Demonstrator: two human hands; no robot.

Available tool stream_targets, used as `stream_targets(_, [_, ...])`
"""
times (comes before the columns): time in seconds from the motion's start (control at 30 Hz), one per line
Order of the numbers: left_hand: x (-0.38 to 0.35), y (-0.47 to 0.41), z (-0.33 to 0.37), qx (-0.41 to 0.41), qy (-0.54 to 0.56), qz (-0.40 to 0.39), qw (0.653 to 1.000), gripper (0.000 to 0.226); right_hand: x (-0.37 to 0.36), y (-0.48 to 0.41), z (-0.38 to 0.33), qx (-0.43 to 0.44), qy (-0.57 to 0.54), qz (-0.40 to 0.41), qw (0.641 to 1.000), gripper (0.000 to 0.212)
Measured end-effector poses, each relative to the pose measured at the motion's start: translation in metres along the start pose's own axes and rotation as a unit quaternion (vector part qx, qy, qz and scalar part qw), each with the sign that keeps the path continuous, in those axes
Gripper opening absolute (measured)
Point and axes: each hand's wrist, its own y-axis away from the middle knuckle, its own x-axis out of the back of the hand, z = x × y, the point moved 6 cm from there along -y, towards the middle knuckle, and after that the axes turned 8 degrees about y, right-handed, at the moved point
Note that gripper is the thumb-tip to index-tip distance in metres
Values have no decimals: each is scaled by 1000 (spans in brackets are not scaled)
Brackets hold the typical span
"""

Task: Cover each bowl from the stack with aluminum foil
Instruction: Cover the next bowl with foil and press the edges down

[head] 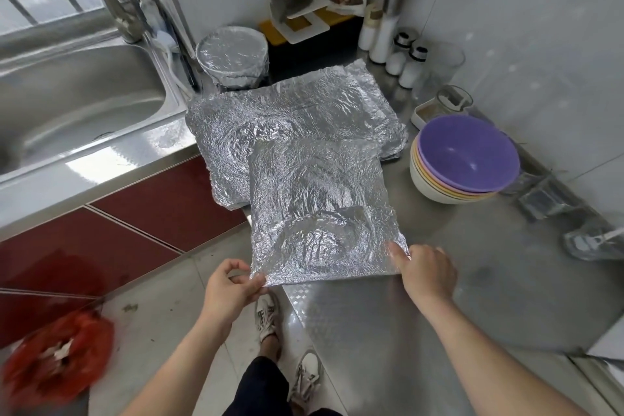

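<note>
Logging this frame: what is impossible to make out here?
All in the head view.
Bowl stack: the count; the purple top bowl hides all but rims.
Covered bowl: its contents, under foil.
Foil pile: sheet count; the held foil sheet overlaps it.
Right hand: its grip beneath the sheet, hidden by the hand itself.

One head-worn camera looks steeply down, close over the steel counter.

One foil-covered bowl; one bowl stack; one held foil sheet; two shakers.
</note>
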Motion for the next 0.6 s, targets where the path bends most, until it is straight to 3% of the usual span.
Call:
stream_targets(0.3, [1, 0, 8, 2, -33, 3, 999, 35, -6, 1, 0, -16, -36, -4, 999, 54])
stream_targets(0.4, [5, 3, 13, -33, -136, 47, 989, 49, -8, 0, 2, -19, -41, 3, 999, 56])
stream_targets(0.5, [-7, 23, 46, -243, -273, 133, 921, 45, -8, 0, 0, -19, -42, 1, 999, 56])
stream_targets(0.6, [-67, 45, 64, -440, -375, 26, 816, 25, -8, 1, -4, -16, -8, -14, 1000, 57])
